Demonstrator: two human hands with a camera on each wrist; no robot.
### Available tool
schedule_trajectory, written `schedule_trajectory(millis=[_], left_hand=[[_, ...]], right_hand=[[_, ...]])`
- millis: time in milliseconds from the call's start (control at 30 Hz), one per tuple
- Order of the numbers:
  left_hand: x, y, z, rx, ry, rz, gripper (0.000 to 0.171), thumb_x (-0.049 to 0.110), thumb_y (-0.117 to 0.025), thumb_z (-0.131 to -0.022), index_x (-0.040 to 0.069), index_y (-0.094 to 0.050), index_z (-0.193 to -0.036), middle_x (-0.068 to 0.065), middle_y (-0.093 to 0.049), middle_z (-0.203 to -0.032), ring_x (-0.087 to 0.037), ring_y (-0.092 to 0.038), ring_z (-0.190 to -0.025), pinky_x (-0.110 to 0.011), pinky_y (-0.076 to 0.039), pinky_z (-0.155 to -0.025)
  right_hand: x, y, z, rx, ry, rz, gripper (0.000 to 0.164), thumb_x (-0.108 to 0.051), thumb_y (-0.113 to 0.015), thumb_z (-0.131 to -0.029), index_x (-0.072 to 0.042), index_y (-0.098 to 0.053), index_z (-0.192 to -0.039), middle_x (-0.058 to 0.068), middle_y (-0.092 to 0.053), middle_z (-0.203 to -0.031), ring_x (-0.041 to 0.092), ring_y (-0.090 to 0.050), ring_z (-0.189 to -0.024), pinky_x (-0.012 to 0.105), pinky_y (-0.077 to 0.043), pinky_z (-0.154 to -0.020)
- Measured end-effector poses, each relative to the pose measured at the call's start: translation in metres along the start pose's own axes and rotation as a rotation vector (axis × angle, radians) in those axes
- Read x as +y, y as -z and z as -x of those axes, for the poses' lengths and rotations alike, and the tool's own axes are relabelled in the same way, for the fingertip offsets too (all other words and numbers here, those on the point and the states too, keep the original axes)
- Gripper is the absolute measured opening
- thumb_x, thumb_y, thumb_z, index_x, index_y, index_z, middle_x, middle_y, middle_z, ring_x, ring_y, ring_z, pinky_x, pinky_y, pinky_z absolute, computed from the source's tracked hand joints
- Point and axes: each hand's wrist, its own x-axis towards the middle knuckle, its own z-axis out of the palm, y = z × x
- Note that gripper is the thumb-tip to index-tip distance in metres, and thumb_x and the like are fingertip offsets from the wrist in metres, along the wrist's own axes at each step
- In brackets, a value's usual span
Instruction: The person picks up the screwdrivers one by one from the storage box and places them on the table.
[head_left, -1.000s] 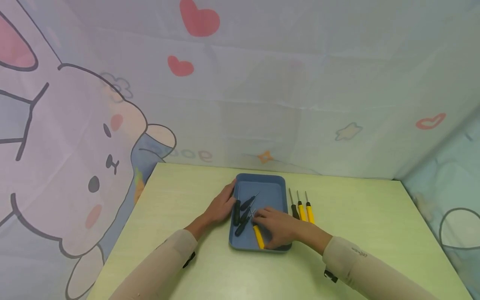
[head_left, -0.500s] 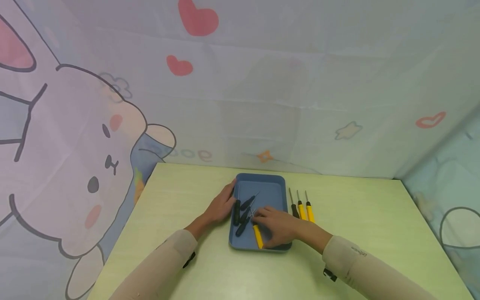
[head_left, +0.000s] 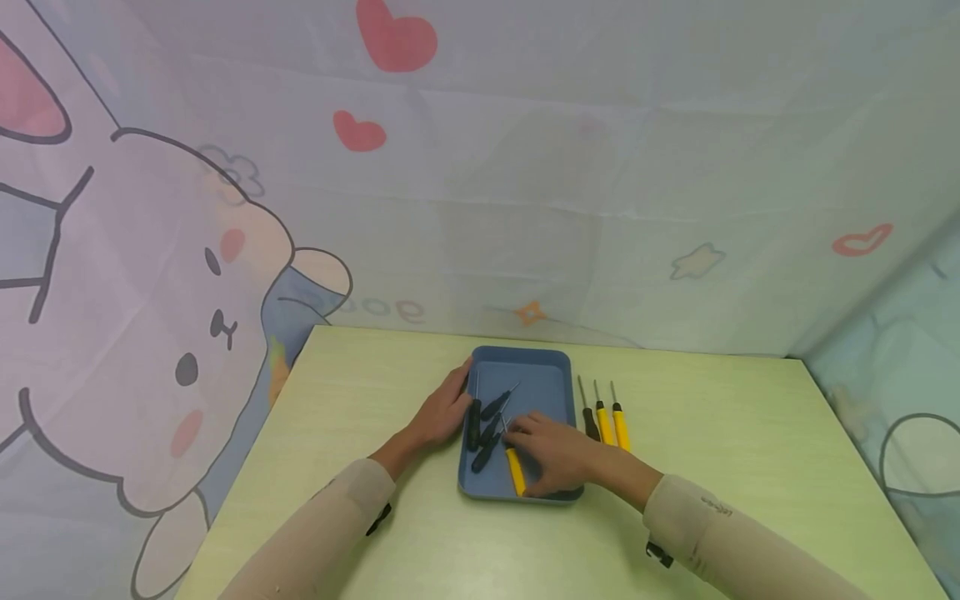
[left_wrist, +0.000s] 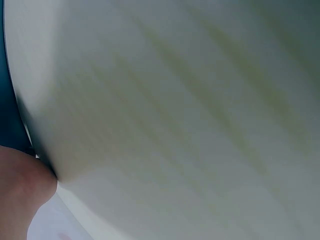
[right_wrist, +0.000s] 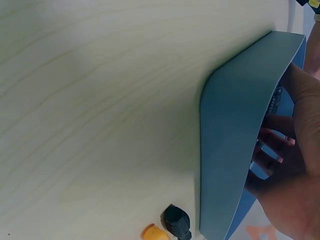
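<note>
Left hand [head_left: 445, 410]: pressed against the blue tray [head_left: 536, 379], likely to steady it; pinching or not, cannot tell.
Right hand [head_left: 557, 457]: curled inside, pinching a yellow screwdriver [head_left: 516, 473]!
Dark screwdrivers [head_left: 475, 427]: gathered left in the tray.
Screwdriver row [head_left: 604, 423]: laid parallel just outside, right, probably for easy reach.
Table [head_left: 712, 467]: pale, wood-grained.
Cloth [head_left: 525, 208]: hung behind, cartoon-printed.

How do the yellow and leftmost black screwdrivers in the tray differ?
Handle: the yellow screwdriver has a yellow one; the leftmost black screwdriver, black. Pose: yellow slants; black runs along the left wall of the tray. Contact: the right hand grips yellow, not black. Shared: handles at near end.
</note>
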Motion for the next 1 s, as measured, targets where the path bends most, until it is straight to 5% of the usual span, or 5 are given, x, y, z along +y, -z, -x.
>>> schedule_trajectory(millis=[600, 1000], left_hand=[[0.005, 0.002, 0.002, 0.012, -0.015, 0.002, 0.063, 0.012, -0.042, -0.099, 0.007, -0.022, -0.158, -0.01, -0.031, -0.16, -0.032, -0.03, -0.146, -0.046, -0.028, -0.116], [0.005, 0.002, 0.002, 0.007, -0.003, 0.008, 0.063, 0.012, -0.042, -0.099, 0.007, -0.022, -0.158, -0.009, -0.031, -0.16, -0.031, -0.03, -0.146, -0.046, -0.029, -0.116]], right_hand=[[-0.009, 0.004, -0.004, -0.023, -0.057, 0.045, 0.087, -0.057, -0.077, -0.074, -0.008, -0.052, -0.142, 0.007, -0.048, -0.139, 0.023, -0.046, -0.122, 0.038, -0.047, -0.099], [-0.004, -0.007, -0.005, 0.044, -0.042, 0.013, 0.088, -0.058, -0.078, -0.073, -0.007, -0.052, -0.14, 0.006, -0.049, -0.136, 0.023, -0.046, -0.12, 0.038, -0.046, -0.1]])
